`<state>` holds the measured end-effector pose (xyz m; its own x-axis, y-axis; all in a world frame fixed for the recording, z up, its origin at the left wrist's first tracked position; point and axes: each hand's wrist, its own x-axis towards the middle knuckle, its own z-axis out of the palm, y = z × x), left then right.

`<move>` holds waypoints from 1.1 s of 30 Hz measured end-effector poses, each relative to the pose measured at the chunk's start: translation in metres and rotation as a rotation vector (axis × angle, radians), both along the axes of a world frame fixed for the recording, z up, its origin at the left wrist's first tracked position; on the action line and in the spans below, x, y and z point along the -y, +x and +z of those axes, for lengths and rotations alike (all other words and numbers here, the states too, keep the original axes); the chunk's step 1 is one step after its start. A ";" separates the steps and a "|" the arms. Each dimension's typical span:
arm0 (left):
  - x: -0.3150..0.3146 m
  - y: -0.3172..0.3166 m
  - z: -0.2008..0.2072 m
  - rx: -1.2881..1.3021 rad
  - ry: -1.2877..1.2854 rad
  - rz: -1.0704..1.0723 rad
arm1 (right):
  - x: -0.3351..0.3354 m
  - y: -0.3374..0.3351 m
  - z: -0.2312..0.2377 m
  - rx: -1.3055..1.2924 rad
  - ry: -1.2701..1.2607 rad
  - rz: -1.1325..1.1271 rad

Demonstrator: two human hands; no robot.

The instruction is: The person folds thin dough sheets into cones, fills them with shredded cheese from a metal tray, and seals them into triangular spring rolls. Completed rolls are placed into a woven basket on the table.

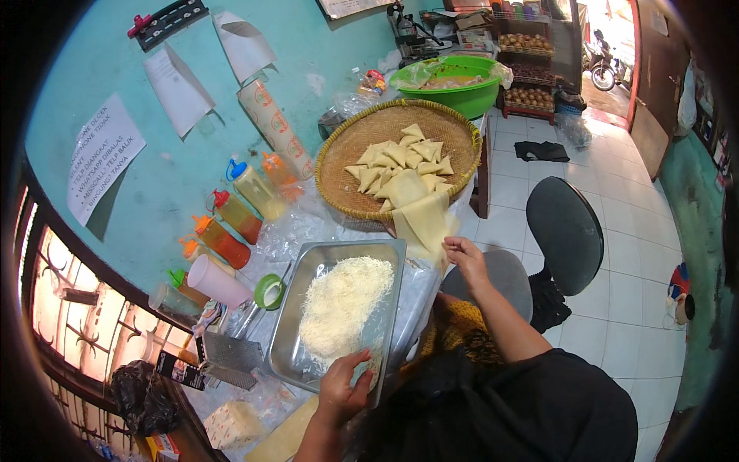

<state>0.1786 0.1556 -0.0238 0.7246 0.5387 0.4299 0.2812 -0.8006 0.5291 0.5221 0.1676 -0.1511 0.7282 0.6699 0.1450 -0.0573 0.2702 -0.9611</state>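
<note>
My right hand (pixel 467 260) pinches the edge of a thin, pale pastry sheet (pixel 423 219). The sheet drapes over the near rim of a round woven basket (pixel 335 165). In that basket lie several folded pastry triangles (pixel 396 156). Just over the near end of a metal tray (pixel 396 266) is my left hand (pixel 344 389), thumb and forefinger apart, with nothing seen between them. Grated cheese (pixel 345 300) is heaped in the tray.
Left of the tray are a green bowl (pixel 269 292), a box grater (pixel 229 356), a pink cup (pixel 218 280) and several sauce bottles (pixel 223 240). A wrapped block (pixel 233 423) lies near the front. Behind the basket stands a green basin (pixel 469 98). A black chair (pixel 566 235) is at the right.
</note>
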 end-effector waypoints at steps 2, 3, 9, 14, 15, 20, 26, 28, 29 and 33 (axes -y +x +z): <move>-0.001 0.000 0.000 0.010 -0.032 0.022 | -0.009 0.003 0.007 0.083 0.015 -0.070; -0.002 0.000 -0.001 0.009 -0.043 0.025 | -0.012 0.008 0.012 0.107 -0.009 -0.096; -0.003 0.005 0.004 -0.001 -0.011 -0.008 | -0.058 0.041 -0.006 0.210 0.050 -0.152; -0.004 -0.003 -0.003 0.036 0.044 -0.048 | -0.059 0.025 0.013 0.150 -0.035 -0.089; -0.006 -0.001 -0.003 0.036 0.034 -0.054 | -0.055 0.027 0.018 0.112 -0.049 -0.097; -0.004 0.000 -0.001 0.032 -0.008 -0.063 | -0.042 0.040 0.022 -0.004 -0.169 0.023; -0.003 -0.005 -0.003 0.024 -0.032 0.015 | -0.024 0.027 0.056 -0.034 -0.344 0.283; -0.006 -0.005 0.002 0.066 0.034 -0.011 | -0.019 0.017 0.081 -0.072 -0.116 0.343; -0.005 -0.006 0.005 0.079 0.062 -0.013 | -0.017 0.010 0.094 -0.101 -0.007 0.383; 0.003 0.003 0.026 0.199 -0.413 -0.053 | -0.004 -0.008 0.154 -0.310 0.135 0.648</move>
